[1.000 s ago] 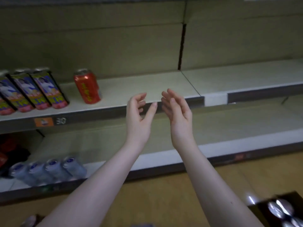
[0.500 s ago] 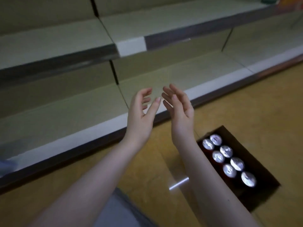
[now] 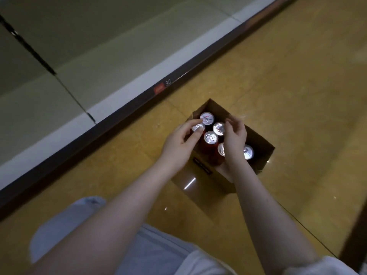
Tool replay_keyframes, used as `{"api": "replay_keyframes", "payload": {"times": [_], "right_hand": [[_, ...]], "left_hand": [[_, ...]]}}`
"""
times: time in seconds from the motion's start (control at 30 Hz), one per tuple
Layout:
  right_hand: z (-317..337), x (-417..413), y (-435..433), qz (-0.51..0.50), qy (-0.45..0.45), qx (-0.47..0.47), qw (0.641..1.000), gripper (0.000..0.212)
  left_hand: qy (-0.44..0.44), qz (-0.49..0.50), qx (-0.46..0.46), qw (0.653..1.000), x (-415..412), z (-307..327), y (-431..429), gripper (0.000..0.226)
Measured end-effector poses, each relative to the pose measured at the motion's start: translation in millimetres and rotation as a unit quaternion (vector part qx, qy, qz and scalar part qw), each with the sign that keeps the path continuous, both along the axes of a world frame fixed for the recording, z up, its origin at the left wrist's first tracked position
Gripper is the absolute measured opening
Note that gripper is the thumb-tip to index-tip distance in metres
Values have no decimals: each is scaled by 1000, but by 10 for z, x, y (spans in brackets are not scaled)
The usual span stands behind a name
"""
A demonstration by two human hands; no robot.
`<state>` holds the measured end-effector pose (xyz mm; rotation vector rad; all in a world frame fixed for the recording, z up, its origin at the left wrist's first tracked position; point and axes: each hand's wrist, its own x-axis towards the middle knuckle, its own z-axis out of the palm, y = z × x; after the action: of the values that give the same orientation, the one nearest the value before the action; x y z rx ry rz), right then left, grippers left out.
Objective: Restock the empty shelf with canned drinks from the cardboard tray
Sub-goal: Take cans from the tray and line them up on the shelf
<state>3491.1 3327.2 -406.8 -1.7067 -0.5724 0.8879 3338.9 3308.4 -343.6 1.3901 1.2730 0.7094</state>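
Note:
A brown cardboard tray (image 3: 260, 147) sits on the yellow floor, holding several red cans with silver tops (image 3: 211, 137). My left hand (image 3: 179, 144) hovers over the tray's left side, fingers spread, its fingertips touching the top of the near-left can (image 3: 196, 127). My right hand (image 3: 234, 141) is over the tray's middle, fingers curled apart above the cans, holding nothing. It hides part of two can tops. The bare bottom shelf (image 3: 83, 62) runs diagonally across the upper left.
The shelf's dark front rail carries a red price tag (image 3: 159, 89) marked 30. My knees in light trousers (image 3: 75, 221) fill the bottom of the view. Open yellow floor (image 3: 297, 76) stretches right of the tray. A dark upright edge (image 3: 355, 231) stands at the lower right.
My view has swung down from the shelves to the floor. Both hands have dropped from mid-air onto the tray of cans, the left one now touching a can top.

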Motion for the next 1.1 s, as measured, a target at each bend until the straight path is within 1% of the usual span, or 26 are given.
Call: {"api": "replay_keyframes", "payload": {"times": [0.07,0.13,0.23,0.27,0.33,0.47,0.6,0.77,0.83,0.97,1.1], "right_hand": [[-241,131,-15,-17,-37,-61,997,29],[-531,222,-39,-11,-62,-141,988,35],[-838,257,-45,22,-94,-265,959,57],[-886,246,-45,28,-104,-294,950,62],[-966,231,-62,36,-112,-314,942,68],[-1158,238,-107,40,-132,-300,944,75],[-1294,271,-130,21,-126,-275,953,82],[-1346,357,-140,18,-139,-257,956,73],[-1332,370,-163,16,-147,-249,957,72],[-1189,347,-193,15,-184,-234,954,79],[-928,294,-264,-7,-217,-180,959,78]], "left_hand": [[-4,2,1,1000,29,-9,28,27],[-5,-5,-6,1000,30,-5,41,26],[-11,1,10,1000,-14,37,123,21],[-15,10,16,1000,-27,39,144,21],[-17,21,16,1000,-33,11,159,21],[-1,6,6,1000,26,-112,106,25],[7,5,-3,1000,49,-192,90,30],[1,23,6,1000,7,-231,66,29],[9,21,11,1000,-30,-227,54,28],[12,19,17,1000,-157,-208,48,27],[15,29,20,999,-244,-161,44,28]]}}
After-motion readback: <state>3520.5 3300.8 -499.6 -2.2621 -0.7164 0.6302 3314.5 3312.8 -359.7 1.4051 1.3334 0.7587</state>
